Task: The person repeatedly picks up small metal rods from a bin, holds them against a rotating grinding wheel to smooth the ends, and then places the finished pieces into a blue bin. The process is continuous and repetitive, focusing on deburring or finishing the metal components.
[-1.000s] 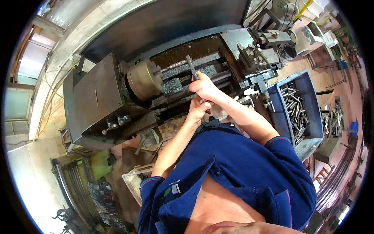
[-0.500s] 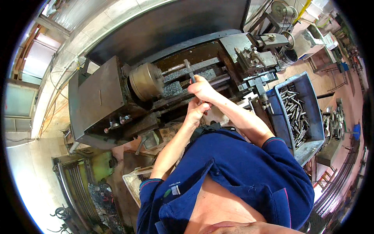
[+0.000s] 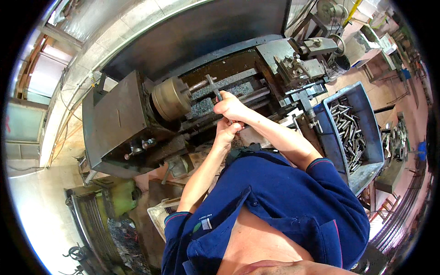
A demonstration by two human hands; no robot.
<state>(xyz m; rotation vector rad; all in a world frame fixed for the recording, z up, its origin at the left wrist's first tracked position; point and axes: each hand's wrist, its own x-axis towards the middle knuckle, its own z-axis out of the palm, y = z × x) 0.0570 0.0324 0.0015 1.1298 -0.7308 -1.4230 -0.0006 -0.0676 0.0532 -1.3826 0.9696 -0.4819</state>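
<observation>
My right hand (image 3: 229,108) is closed around a narrow grey metal bar-like tool (image 3: 212,84), its exact kind unclear. The tool's far end sticks out past my fingers, at the tip of a thin metal rod (image 3: 198,85). That rod projects from the round chuck (image 3: 170,98) of a lathe. Nearer my body, my left hand (image 3: 226,134) is closed just below the right one, seemingly at the tool's near end; the fingers partly hide what they grip. Metal chips (image 3: 201,107) lie in the lathe bed under the rod.
The lathe headstock (image 3: 114,117) with its levers is at left, the tool post and carriage (image 3: 295,68) at right. A blue bin (image 3: 372,133) of short metal pins stands right of me. A dark splash guard (image 3: 201,34) runs behind. A green machine (image 3: 121,197) stands lower left.
Both hands and the tool have shifted slightly left, toward the chuck. The chuck's front edge, smeared by motion before, looks sharper now. My grip is the same.
</observation>
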